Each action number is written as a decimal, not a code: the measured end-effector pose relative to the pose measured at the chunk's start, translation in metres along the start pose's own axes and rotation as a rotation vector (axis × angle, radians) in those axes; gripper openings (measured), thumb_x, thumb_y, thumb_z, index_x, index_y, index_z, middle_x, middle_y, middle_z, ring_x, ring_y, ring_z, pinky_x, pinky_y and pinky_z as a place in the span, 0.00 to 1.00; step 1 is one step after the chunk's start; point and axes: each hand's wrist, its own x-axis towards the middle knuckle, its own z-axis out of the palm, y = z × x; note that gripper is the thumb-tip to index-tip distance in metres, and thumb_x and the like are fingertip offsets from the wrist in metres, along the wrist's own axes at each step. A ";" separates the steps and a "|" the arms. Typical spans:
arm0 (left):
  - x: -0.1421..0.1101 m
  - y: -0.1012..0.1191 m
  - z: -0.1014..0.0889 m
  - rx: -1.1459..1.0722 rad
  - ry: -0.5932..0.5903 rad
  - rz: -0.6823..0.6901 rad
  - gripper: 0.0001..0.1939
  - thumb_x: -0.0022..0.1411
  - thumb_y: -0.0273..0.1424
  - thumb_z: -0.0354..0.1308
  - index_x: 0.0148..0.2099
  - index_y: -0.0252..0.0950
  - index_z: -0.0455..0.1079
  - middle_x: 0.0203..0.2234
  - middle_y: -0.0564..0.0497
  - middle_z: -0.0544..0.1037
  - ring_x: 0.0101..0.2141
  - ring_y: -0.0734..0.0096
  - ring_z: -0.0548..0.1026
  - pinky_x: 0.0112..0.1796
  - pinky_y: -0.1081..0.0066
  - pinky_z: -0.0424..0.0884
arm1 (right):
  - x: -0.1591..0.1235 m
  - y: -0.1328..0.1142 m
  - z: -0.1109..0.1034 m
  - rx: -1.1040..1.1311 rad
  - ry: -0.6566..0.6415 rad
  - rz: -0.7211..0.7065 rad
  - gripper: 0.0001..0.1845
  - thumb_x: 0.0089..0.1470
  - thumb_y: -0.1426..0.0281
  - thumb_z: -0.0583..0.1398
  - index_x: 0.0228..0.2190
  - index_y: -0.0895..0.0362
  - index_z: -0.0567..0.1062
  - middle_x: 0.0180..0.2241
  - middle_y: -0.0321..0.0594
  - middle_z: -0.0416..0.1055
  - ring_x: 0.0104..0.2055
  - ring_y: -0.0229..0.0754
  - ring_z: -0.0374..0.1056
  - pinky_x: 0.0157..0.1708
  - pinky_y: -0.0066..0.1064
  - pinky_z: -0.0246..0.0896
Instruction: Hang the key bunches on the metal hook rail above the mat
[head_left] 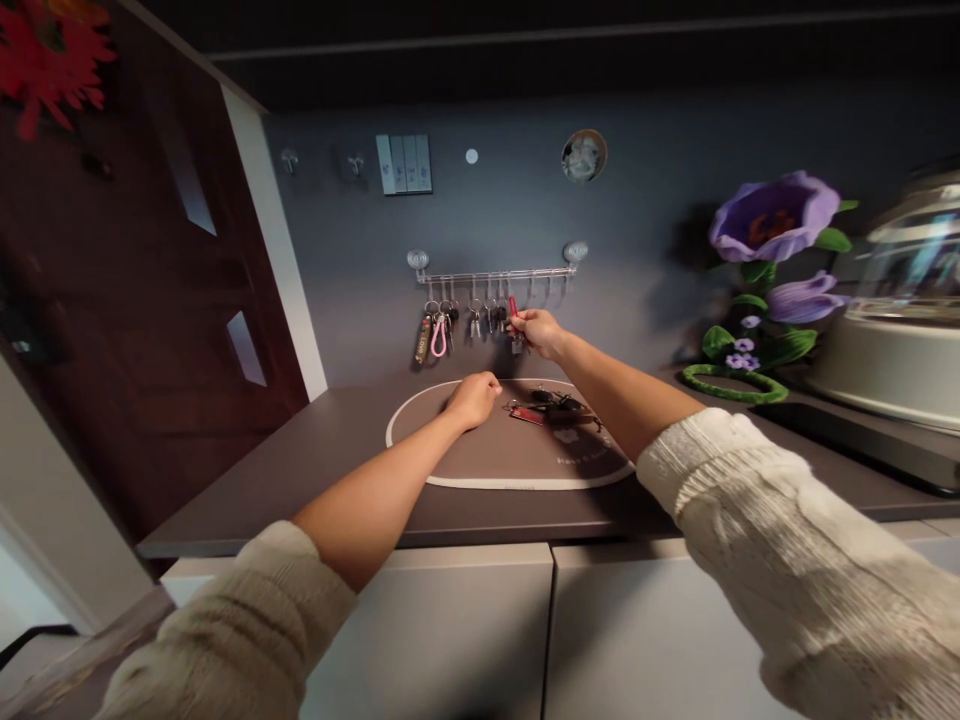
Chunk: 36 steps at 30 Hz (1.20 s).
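My right hand (537,330) pinches a bunch of keys (517,345) with a red tag, up at the right part of a clear hook rail (495,275) on the wall. Whether its ring sits on a hook is too small to tell. Several other key bunches (475,318) hang from the hooks to the left, one with a pink strap (439,337) and one with a printed fob (423,341). Low over the brown mat (465,465), my left hand (474,400) is closed with curled fingers, and nothing shows in it. More keys with a red tag (528,415) lie on the mat.
Purple artificial flowers (776,220) with a green looped base stand on the right, beside a white appliance with a clear dome (900,330). A dark flat object (855,445) lies before them. Cabinet doors (450,620) are below the countertop (262,480); a dark red door (150,250) is left.
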 end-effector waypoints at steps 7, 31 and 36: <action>0.001 -0.003 0.001 -0.009 0.012 0.036 0.10 0.58 0.28 0.48 0.35 0.32 0.71 0.28 0.48 0.75 0.30 0.72 0.69 0.34 0.73 0.63 | -0.003 0.000 -0.004 -0.087 -0.009 -0.016 0.07 0.49 0.82 0.55 0.24 0.61 0.68 0.18 0.32 0.64 0.19 0.27 0.55 0.21 0.20 0.50; -0.007 0.004 -0.004 -0.065 -0.004 0.153 0.08 0.57 0.26 0.49 0.34 0.32 0.70 0.30 0.49 0.74 0.33 0.71 0.69 0.38 0.72 0.64 | -0.015 -0.001 -0.003 -0.095 -0.001 -0.020 0.09 0.42 0.85 0.56 0.24 0.60 0.68 0.20 0.32 0.66 0.21 0.29 0.60 0.29 0.23 0.60; -0.007 0.003 -0.004 -0.063 0.002 0.159 0.08 0.57 0.26 0.50 0.34 0.33 0.70 0.31 0.48 0.74 0.34 0.70 0.69 0.39 0.71 0.64 | -0.024 -0.006 -0.004 -0.097 -0.025 0.000 0.10 0.42 0.86 0.55 0.25 0.61 0.68 0.20 0.33 0.66 0.21 0.29 0.61 0.25 0.20 0.59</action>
